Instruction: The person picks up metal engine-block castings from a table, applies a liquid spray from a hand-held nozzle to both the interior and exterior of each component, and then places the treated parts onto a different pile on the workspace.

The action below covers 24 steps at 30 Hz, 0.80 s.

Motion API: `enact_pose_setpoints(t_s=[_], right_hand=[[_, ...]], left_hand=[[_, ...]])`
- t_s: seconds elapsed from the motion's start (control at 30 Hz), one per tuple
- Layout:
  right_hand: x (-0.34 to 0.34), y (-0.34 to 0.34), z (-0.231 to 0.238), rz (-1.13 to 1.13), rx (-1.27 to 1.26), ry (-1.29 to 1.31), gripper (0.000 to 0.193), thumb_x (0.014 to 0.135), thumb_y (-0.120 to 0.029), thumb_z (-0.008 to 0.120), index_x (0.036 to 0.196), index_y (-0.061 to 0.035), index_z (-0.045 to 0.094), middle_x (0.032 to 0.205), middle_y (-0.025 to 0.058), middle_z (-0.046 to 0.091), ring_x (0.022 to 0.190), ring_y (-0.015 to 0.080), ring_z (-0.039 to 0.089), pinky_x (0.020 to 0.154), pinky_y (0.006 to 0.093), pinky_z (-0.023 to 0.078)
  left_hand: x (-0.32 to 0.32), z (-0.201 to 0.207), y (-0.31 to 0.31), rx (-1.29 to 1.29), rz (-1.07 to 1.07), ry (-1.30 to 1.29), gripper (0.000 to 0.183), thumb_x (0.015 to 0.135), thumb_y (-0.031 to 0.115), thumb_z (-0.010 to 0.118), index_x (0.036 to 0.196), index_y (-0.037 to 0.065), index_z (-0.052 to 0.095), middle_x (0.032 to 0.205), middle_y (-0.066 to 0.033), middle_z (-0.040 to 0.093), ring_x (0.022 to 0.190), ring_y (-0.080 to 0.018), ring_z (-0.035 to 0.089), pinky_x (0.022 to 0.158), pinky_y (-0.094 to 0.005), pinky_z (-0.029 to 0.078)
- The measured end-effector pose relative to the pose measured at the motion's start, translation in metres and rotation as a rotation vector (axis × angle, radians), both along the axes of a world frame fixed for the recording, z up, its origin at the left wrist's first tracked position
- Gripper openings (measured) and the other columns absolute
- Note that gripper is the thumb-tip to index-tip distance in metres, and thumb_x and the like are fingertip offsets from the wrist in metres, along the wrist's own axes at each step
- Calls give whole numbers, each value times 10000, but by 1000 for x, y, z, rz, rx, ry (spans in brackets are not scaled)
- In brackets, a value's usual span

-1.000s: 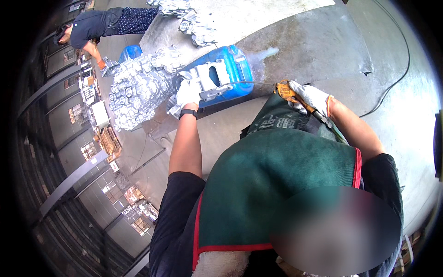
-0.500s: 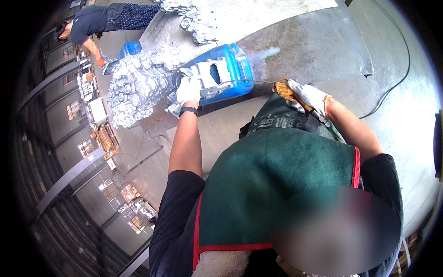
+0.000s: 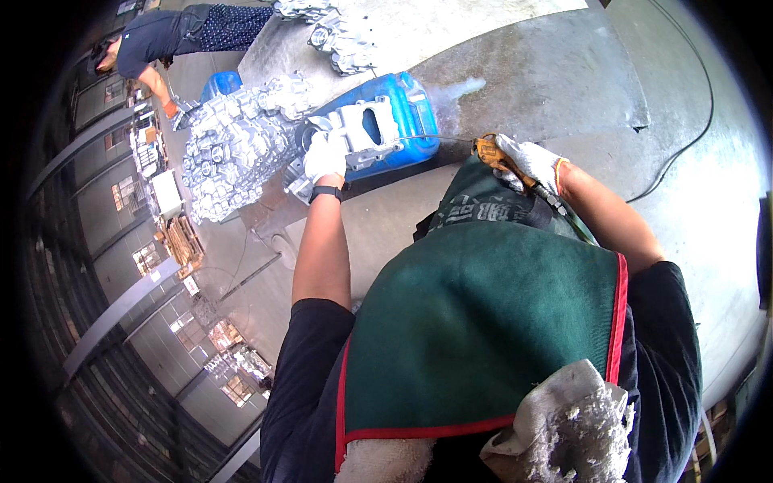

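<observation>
A silver metal casting (image 3: 354, 125) with a large opening lies across a blue plastic drum (image 3: 420, 109) on its side. My left hand (image 3: 325, 157), in a white work glove, grips the near left part of the casting; some of its fingers are hidden. My right hand (image 3: 533, 163), gloved too, is closed around a yellow air blow gun (image 3: 493, 153). From the gun a thin metal tube (image 3: 439, 138) runs left to the casting's right edge. A hose is coupled to the gun's rear end.
Left of the drum, many similar castings (image 3: 233, 153) are heaped together, with more castings (image 3: 342, 40) beyond. At the far left another person (image 3: 161, 40) bends toward the heap, a gloved hand touching it. A black cable (image 3: 708, 97) curves over the floor on the right.
The whole view has shifted slightly. Both hands keep their grip on the casting and the blow gun, and the tube still points at the casting. The other person remains bent at the heap.
</observation>
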State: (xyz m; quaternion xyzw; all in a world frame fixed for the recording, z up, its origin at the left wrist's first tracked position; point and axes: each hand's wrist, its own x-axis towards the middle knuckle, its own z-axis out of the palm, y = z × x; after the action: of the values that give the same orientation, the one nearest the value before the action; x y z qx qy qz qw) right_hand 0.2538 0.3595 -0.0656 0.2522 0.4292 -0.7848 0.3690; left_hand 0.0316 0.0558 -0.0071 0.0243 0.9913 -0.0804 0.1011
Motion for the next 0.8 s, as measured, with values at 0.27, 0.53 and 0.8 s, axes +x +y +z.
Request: enact_pose_setpoints(t_s=[0.27,0.53,0.8], right_hand=[[-7,2,7,-13,-22,-9,480,957,-477,308,769,-104,545,564,-16,463,451,93,396,416,255,314],[-25,11,24,8,295,65,592,943,-517,295,643,-63,531,480,38,461,399,141,443,383,286,320],[-47,-1,12,182,727,419,641,940,-515,313,680,9,573,500,73,472,475,179,435,493,344,374]], left_hand=[[-2,-6,-8,-2,-51,88,509,852,502,444,1020,37,567,955,-224,630,884,-394,606,788,-463,454],[-1,-8,-11,-11,-36,50,493,885,498,401,1037,51,543,1014,-224,607,943,-388,579,806,-471,433],[-1,-8,-9,-36,-58,58,478,883,493,410,1010,53,544,973,-220,620,913,-386,593,798,-471,442]])
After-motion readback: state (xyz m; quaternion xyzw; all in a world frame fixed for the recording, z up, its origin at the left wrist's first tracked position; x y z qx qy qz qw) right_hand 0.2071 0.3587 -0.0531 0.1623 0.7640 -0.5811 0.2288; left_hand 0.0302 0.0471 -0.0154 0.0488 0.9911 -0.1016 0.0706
